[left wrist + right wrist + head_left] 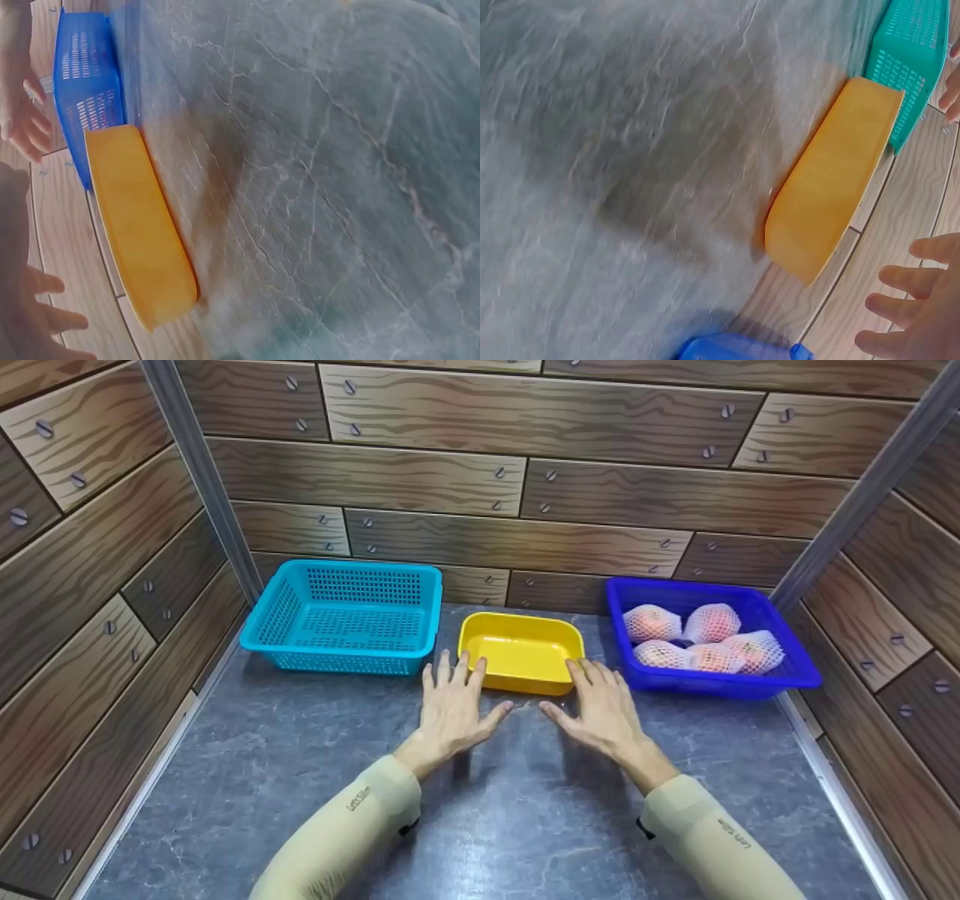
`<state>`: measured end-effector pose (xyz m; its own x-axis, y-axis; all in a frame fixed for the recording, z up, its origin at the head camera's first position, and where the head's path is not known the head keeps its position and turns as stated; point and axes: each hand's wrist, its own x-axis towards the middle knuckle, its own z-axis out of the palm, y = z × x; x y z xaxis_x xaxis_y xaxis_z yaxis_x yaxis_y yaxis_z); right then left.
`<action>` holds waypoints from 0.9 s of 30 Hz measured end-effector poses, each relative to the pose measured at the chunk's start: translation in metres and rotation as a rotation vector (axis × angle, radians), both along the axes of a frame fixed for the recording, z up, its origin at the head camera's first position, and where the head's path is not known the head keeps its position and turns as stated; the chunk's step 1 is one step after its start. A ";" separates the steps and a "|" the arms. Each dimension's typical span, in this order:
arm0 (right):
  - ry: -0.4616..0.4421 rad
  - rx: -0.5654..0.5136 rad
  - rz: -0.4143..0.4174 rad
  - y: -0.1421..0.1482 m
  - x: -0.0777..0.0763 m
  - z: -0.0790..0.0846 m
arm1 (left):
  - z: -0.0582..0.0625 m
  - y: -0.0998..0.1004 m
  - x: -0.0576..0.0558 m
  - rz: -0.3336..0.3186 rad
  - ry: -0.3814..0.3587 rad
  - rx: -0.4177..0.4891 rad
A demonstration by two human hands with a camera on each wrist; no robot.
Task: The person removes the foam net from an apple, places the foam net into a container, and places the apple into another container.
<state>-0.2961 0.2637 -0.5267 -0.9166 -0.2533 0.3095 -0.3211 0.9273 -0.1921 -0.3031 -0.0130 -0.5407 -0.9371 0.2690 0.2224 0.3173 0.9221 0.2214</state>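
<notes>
Head view: yellow tray (521,656), rounded corners, on the tabletop (480,847) between two baskets and near the plank-patterned back wall (427,416); the central spot probably suits a reach from both sides

Teal basket (341,661), perforated, to the tray's left; blue basket (720,684), to its right, bearing five reddish fruits (712,622) in white foam nets, likely worn against bruising

Left hand (454,712) and right hand (604,712): palms down, forearms angled inward, thumbs pointing toward each other; each grip spread wide, nothing held; the mirrored pose seems meant to straddle the tray

Left wrist view: tray side-on, blue basket beyond; left hand's fingers parted, a gap between them and the tray wall; right hand partly in frame, fingers loose

Right wrist view: tray side-on, teal basket beyond; right hand's fingers splayed, apart from the tray; left fingertips cut off at the edge
</notes>
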 end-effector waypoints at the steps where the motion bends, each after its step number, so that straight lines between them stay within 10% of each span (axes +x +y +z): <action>1: 0.021 -0.005 0.007 0.002 -0.001 0.001 | 0.001 0.000 -0.001 0.000 0.009 -0.006; 27: 0.224 -0.114 -0.100 0.082 -0.038 0.028 | -0.001 -0.032 -0.020 -0.002 0.327 -0.016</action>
